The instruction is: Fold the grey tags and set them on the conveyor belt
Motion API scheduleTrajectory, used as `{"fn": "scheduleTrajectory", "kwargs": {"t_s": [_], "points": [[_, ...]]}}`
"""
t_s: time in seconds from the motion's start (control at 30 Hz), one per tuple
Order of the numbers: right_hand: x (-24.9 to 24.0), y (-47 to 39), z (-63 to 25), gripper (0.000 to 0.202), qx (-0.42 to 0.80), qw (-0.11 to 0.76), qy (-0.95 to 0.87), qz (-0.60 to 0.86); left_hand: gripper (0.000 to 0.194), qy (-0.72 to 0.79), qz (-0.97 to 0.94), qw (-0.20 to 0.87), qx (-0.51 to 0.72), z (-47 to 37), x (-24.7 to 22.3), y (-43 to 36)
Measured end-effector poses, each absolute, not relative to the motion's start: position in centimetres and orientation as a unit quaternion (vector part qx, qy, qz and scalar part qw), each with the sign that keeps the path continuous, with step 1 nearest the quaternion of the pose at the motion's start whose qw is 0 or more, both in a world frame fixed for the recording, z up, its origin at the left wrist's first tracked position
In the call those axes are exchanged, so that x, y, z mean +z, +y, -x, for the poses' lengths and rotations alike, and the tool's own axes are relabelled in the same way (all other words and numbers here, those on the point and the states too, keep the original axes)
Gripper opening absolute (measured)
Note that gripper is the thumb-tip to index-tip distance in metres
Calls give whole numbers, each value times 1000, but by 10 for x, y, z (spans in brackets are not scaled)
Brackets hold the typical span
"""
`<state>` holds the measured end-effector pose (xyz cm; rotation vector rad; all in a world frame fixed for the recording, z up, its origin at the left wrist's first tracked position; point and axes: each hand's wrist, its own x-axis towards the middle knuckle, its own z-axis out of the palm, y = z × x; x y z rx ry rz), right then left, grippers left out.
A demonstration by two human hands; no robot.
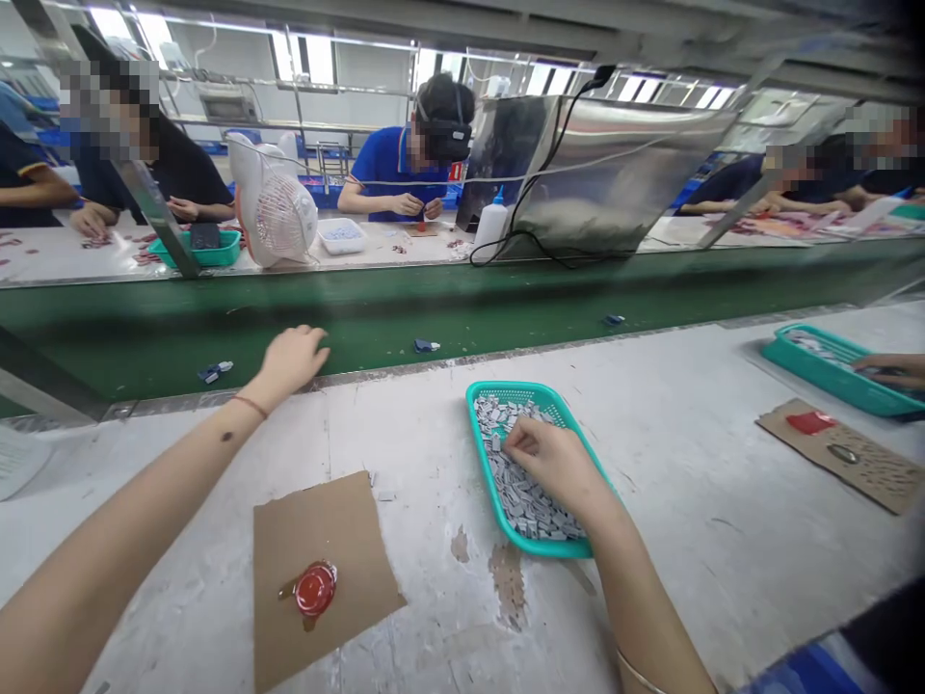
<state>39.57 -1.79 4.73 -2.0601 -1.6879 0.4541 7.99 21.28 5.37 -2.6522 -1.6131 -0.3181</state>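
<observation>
- Nearest, a flat, rough-edged square of brown cardboard (310,520) carries a glossy, wet-looking red disc (316,588).
- Scuffed, peeling white bench (426,617) leaves a strip of room between the cardboard and a rounded green plastic basket (539,548) to its right.
- Inside the basket's raised rim lie many grey pieces (524,496), small, flat and roughly rectangular.
- The right hand (553,463) reaches over the rim, fingertips pinching one small grey piece (496,442) above the others.
- The left hand (295,359), palm down with fingers loosely extended, hovers at the bench's far edge.
- Beyond runs a smooth green belt (347,308) with scattered navy-and-white pieces (425,346).
</observation>
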Motion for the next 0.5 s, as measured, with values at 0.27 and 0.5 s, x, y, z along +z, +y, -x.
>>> {"fn": "scheduleTrajectory", "kwargs": {"t_s": [0.27,0.5], "points": [[44,-18,-396,19,147,221,-611,746,38,-405,894,-112,-152,-216,37,208],[47,-16,-390,13,150,185,-633,736,23,-445,825,-273,-216,-225,27,212]]}}
